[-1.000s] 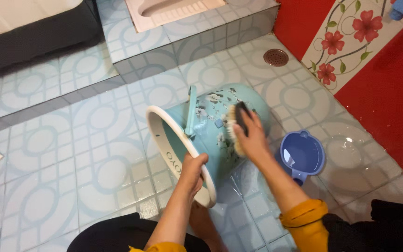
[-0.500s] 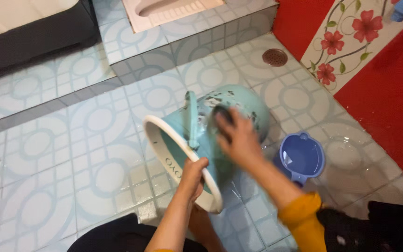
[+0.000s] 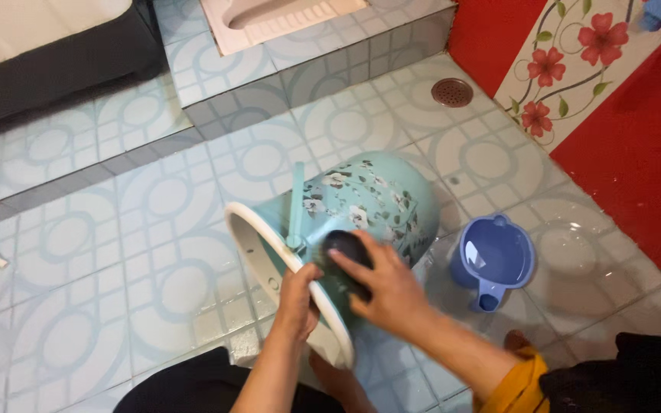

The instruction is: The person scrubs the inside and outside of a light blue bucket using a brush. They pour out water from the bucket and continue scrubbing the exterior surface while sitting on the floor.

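Note:
A light teal plastic bucket (image 3: pixel 369 200) with a flower pattern lies on its side on the tiled floor, its white rim toward me. My left hand (image 3: pixel 298 294) grips that rim at its near edge. My right hand (image 3: pixel 380 287) holds a dark-backed scrub brush (image 3: pixel 348 251) pressed against the bucket's side close to the rim. The bucket's teal handle (image 3: pixel 295 206) rests across its wall.
A small blue dipper (image 3: pixel 494 258) stands on the wet tiles right of the bucket. A round floor drain (image 3: pixel 452 92) sits further back. A raised tiled step (image 3: pixel 300 53) with a squat pan is behind. A red flowered wall (image 3: pixel 621 130) bounds the right.
My right hand has dragged the brush from the bucket's far side down toward the rim. The bucket has rolled a little, showing more of the flower pattern. My left hand kept its grip.

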